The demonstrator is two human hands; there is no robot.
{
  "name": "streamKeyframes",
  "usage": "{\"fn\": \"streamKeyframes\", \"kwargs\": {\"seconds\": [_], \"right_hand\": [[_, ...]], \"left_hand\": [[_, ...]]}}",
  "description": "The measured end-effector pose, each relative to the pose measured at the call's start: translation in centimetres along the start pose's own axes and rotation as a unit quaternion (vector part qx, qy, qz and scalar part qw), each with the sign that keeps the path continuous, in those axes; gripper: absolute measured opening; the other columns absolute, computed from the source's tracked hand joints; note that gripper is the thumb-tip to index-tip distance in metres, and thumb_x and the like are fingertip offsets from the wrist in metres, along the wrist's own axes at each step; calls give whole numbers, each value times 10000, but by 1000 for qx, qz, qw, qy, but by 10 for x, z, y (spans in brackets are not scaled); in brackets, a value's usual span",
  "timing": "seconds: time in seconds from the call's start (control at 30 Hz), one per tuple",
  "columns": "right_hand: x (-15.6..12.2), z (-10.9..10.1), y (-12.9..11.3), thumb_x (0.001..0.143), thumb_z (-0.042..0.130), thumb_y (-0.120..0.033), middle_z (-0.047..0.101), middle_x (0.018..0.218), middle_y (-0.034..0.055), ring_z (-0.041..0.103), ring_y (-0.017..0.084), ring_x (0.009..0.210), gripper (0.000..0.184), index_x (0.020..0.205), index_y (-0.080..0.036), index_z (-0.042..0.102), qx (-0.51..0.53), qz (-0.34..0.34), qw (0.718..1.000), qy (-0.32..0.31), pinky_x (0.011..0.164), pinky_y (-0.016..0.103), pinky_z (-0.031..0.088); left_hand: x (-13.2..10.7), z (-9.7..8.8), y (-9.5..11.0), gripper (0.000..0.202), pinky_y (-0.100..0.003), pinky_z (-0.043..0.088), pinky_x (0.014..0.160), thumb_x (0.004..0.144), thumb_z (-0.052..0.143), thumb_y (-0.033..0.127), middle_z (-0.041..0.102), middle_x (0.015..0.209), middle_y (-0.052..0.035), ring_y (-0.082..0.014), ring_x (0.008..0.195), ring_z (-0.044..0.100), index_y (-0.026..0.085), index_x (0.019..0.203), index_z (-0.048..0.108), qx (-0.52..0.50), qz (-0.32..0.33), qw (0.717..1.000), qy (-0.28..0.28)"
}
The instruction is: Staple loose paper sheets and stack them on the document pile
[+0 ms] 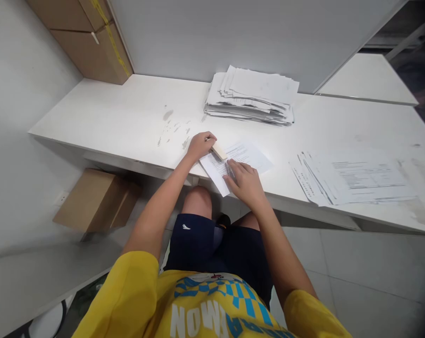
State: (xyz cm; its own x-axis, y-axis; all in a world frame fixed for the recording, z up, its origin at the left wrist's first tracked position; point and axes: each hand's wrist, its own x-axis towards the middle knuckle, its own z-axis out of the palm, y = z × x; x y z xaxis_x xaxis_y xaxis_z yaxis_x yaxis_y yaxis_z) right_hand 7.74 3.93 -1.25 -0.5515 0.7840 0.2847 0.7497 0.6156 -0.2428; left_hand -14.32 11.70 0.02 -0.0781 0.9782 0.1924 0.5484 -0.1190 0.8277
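Clamped on a pale wooden block (219, 150), left hand (199, 145) grip creases printed sheet (233, 162); flat, unclosed right hand (245, 182) could let it skew.

Head camera, looking steeply down, desk (128, 112) near.

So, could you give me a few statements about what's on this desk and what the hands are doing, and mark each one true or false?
1. The left hand grips a pale flat tool on the printed sheet. True.
2. The right hand is lifted clear of the paper. False: it lies flat on the sheet.
3. A tall paper stack sits at the back of the white desk. True.
4. The spread papers lie left of the hands. False: they lie to the right.
5. A cardboard box sits below the desk. True.
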Motion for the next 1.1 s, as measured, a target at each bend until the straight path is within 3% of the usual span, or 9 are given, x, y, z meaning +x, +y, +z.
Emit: {"fn": "streamKeyframes", "kwargs": {"seconds": [0.1,0.17,0.4,0.53,0.6,0.83,0.97,1.1], "right_hand": [[6,-1,1,998,391,-376,636,1322,169,566,346,1148,591,1534,-131,353,18,-14,1000,0,901,483,487],[8,0,-1,999,385,-364,603,1367,163,549,346,1167,600,1556,-150,318,9,-38,999,-9,906,481,479],[6,5,-3,1001,382,-360,545,1434,138,511,335,1237,570,1552,-224,334,30,-37,999,-5,965,499,457],[4,4,-3,994,394,-342,388,1575,112,347,355,1430,550,1536,-263,354,31,-45,998,28,1067,545,386],[4,1,-6,994,389,-327,396,1576,102,317,352,1458,544,1532,-255,359,35,-51,998,30,1085,550,368],[10,-4,-3,947,405,-172,570,1444,84,479,329,1348,486,1411,-239,531,66,-45,996,31,1049,536,405],[10,1,6,898,387,-70,588,1429,50,508,299,1328,555,1384,-269,566,91,-53,994,29,1034,522,438],[10,6,11,898,400,-75,575,1438,70,526,282,1316,559,1404,-260,551,128,-83,987,52,1029,510,470]], "left_hand": [[0,-1,-1,233,-316,489,905,763,501,205,737,940,-23,-204,955,663,204,842,720,-21,-2,1000,-17],[-1,-1,-1,249,-323,490,901,760,495,203,736,957,-30,-207,965,662,202,861,722,-31,-2,999,-29],[-4,-4,3,240,-358,459,988,766,482,199,740,982,-36,-223,1044,650,210,841,709,-34,-2,999,-40],[-3,-3,2,248,-354,459,1009,778,471,190,744,975,-27,-221,1076,651,217,834,712,-45,1,998,-46],[-2,-2,0,254,-353,457,1023,791,467,186,744,985,-27,-217,1095,651,216,833,715,-55,3,997,-51],[1,3,-10,261,-360,448,1065,840,466,164,744,1022,-1,-204,1130,651,224,878,718,-56,8,997,-60],[-2,2,-6,262,-350,450,1065,853,463,161,746,1051,0,-200,1146,648,225,886,716,-52,4,997,-60],[-8,-3,2,266,-332,453,1056,844,459,153,750,1066,-14,-191,1139,649,213,881,715,-57,-7,997,-58]]}}
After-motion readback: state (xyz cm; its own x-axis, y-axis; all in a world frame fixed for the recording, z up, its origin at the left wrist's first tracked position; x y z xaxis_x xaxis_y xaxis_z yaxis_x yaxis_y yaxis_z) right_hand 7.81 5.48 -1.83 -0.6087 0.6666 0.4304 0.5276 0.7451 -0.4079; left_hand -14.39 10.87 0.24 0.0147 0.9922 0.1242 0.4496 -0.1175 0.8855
